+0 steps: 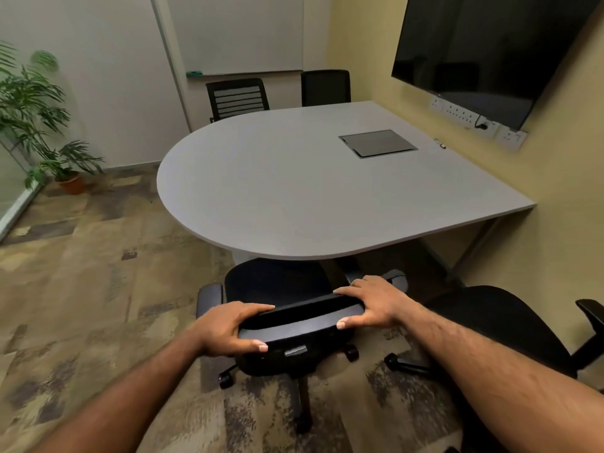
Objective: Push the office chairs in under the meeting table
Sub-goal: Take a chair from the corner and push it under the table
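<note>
Both hands were closed around the top edge of a black office chair's backrest (299,317): the left hand (228,326) gripped its left end with the thumb on the near face, and the right hand (367,302) gripped its right end the same way. This chair stood at the near edge of the grey meeting surface (294,188), its seat (274,282) only just starting to pass beneath the rounded rim.

The likeliest trouble was probably the armrests. The left armrest (209,297) and right armrest (397,277) sat close to the rim's height, so a firm push might knock them against the surface edge. A second office chair (496,325) stood just beside it on the right, and its caster leg (403,364) reached toward the held chair's base; the wheels might tangle if the push drifted right. The patterned carpet (81,289) could also drag the casters and swing the chair askew.
</note>
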### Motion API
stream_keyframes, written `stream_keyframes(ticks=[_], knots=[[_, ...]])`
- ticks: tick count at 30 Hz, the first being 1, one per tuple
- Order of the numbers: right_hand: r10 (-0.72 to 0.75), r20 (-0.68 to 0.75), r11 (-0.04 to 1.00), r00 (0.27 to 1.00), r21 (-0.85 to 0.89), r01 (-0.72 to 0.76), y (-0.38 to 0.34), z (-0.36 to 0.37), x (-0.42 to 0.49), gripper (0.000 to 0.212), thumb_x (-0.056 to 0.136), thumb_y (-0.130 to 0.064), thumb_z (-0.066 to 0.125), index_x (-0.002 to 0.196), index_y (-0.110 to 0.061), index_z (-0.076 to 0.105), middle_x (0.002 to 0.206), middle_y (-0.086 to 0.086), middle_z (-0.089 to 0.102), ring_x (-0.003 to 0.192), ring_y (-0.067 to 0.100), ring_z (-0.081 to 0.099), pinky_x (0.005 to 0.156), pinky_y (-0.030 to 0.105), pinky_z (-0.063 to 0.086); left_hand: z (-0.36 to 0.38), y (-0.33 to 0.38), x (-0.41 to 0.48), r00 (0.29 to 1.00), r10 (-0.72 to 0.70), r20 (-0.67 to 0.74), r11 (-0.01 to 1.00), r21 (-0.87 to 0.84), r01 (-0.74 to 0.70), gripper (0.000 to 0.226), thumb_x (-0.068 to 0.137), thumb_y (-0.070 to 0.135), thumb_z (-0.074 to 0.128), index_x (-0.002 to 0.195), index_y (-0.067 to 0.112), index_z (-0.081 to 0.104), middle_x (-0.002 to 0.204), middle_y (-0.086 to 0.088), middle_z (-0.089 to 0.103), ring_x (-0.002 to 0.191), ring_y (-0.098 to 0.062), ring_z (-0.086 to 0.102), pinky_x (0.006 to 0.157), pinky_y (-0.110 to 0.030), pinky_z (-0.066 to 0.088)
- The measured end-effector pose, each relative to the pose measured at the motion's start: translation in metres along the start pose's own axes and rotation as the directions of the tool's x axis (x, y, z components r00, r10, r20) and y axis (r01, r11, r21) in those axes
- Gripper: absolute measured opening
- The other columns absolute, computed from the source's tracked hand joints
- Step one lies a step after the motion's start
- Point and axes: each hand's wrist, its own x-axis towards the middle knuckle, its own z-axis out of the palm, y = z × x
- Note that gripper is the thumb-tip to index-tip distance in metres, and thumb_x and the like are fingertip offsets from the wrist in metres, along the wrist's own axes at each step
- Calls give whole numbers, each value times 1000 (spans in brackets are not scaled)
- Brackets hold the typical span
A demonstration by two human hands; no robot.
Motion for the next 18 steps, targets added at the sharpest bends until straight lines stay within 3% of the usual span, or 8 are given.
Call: stream_keyframes(ticks=[2,4,7,10,13,18], knots=[[-5,-42,1000,999,14,6,-16,2,12,102,63,-102,34,147,-45,39,120,-7,59,106,15,49,94,32,37,-19,-29,-3,999,-24,46,1000,8,23,88,71,90,53,148,57,26,128,32,45,116,10,42,95,-10,30],[20,-98,999,995,33,-17,-37,6,29,103,61,-104,32,145,-46,41,118,-10,60,104,15,50,93,33,38,-39,-58,-4,996,-40,74,999,29,38,90,71,90,52,150,53,29,139,29,43,126,6,39,104,-17,32],[78,-143,996,987,44,-73,-66,10,52,105,60,-106,26,145,-46,40,118,-10,59,111,18,53,103,40,35,-59,-92,-3,996,-58,71,996,67,53,91,74,90,49,151,46,31,153,18,42,137,-7,40,113,-30,35],[156,-127,986,980,84,-146,-84,11,69,108,59,-106,23,148,-46,35,134,-5,55,129,21,47,120,61,12,-62,-107,4,987,-159,35,979,133,154,101,66,98,41,151,45,30,155,8,38,140,-18,32,114,-44,36],[208,-122,975,970,107,-196,-95,5,84,110,58,-107,21,149,-46,32,142,-4,51,137,21,41,118,69,-2,-65,-119,15,968,-246,-56,967,48,249,114,51,104,44,148,45,37,156,4,32,144,-23,20,118,-50,31],[261,-148,963,954,112,-246,-106,-1,111,112,57,-107,19,149,-45,33,144,-4,50,137,21,40,116,71,0,-82,-154,33,971,-223,-81,974,4,225,114,48,104,48,146,46,41,154,9,36,142,-20,20,118,-49,30]])
